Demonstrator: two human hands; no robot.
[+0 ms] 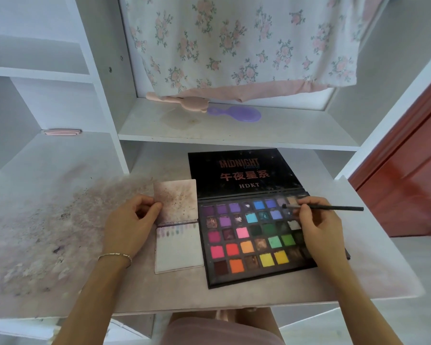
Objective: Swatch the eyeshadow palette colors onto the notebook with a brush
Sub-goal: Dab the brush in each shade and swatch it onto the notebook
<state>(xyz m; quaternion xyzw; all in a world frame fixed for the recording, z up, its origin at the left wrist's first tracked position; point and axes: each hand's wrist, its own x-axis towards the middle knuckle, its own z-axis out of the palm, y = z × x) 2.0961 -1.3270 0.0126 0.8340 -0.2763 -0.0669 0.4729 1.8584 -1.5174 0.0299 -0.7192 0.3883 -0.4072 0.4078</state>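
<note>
My right hand (319, 227) pinched the brush (334, 208) near its ferrule, a light, stiff stick best held close to the bristles, whose tip hung over the palette (254, 235) pans toward one o'clock. Those pressed powders looked crumbly. My left hand (131, 221) pinched the notebook (177, 227) at its nine o'clock edge; its thin pages would buckle. Open table (47, 232) lay toward nine o'clock, a shelf (234, 131) crowding twelve.

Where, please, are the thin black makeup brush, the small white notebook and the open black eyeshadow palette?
thin black makeup brush (334, 208): head view, on its handle.
small white notebook (178, 252): head view, on the bare lower page.
open black eyeshadow palette (241, 174): head view, on the printed lid.
</note>
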